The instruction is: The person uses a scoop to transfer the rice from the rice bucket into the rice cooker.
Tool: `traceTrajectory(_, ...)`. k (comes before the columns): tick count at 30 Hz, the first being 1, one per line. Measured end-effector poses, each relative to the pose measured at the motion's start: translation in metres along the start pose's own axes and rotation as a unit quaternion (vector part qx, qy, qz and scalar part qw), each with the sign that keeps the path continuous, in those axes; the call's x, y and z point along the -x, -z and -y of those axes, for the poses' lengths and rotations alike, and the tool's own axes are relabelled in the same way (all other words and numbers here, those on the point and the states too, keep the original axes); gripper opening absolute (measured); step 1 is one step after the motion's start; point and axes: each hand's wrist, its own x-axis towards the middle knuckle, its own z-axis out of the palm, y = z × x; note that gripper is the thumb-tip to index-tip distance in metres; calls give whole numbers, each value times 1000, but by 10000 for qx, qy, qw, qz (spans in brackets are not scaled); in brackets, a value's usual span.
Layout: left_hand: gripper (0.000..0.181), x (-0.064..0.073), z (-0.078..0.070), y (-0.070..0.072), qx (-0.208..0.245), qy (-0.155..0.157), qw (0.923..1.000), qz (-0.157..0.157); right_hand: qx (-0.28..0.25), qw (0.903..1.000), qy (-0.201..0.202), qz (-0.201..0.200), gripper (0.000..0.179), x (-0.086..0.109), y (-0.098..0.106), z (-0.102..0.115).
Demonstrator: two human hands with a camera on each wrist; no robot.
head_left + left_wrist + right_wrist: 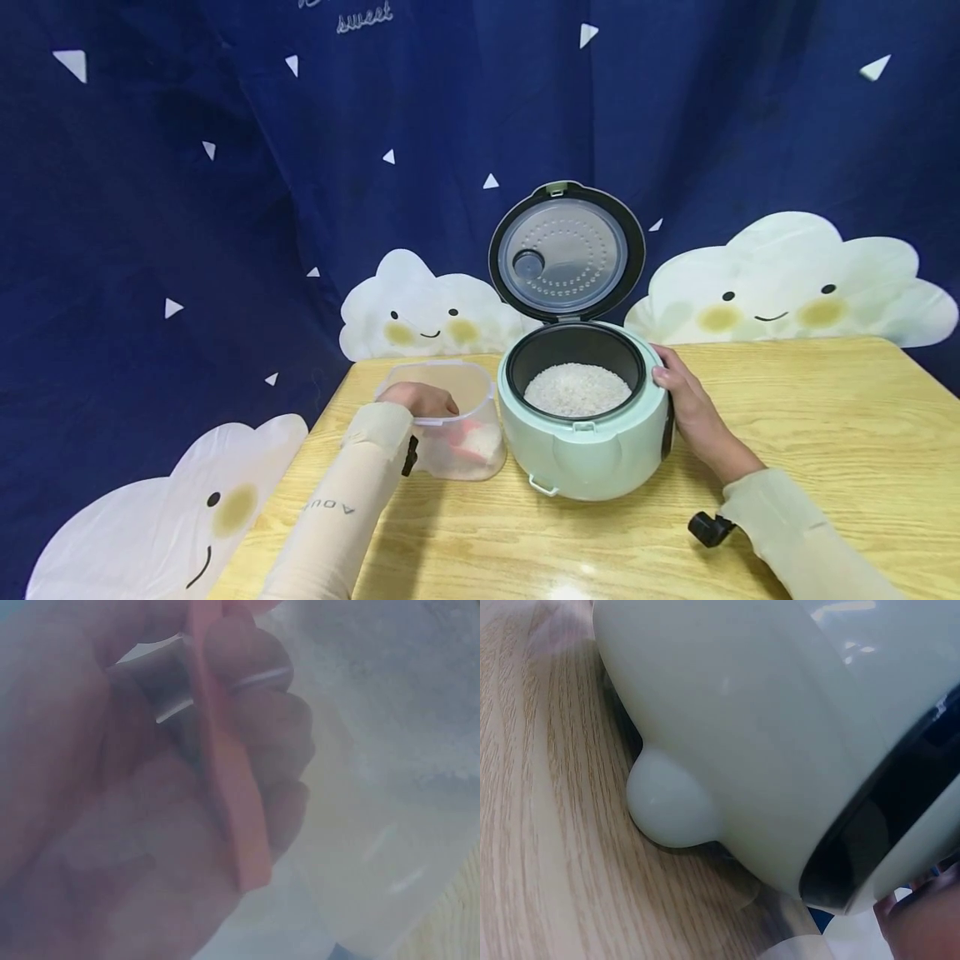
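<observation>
My left hand [423,400] reaches into a clear plastic container [435,454] and grips the pink handle of a scoop [238,802]. Through the container wall the scoop's pink lower part shows against white rice [487,442]. To the right stands a pale green rice cooker [585,462] with its lid [577,237] raised. White rice also lies in its dark inner pot [536,354]. At the cooker's right side, my right hand [693,412] holds the upper rim, thumb on top; its other fingers are partly hidden behind the body.
Both vessels stand side by side on a light wooden table [810,433]. A dark blue curtain [420,100] with white triangles and smiling clouds hangs behind the table. A small handle or latch [543,486] sticks out low on the cooker's front.
</observation>
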Motion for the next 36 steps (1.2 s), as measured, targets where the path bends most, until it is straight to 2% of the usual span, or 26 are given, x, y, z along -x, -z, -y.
traceTrajectory(16,43,3,-6,0,369,424,9978,-345,59,9999,-75,-81,51,2,4,1)
traceTrajectory(23,49,4,-4,0,141,495,9975,-489,66,10000,-52,-29,52,3,1,1)
traceTrajectory(29,51,6,-1,-1,143,636,9966,-513,-74,9999,66,-30,50,2,-1,-2)
traceTrajectory(36,47,8,1,3,-17,423,9979,-487,-96,9999,104,-51,49,0,-1,-2)
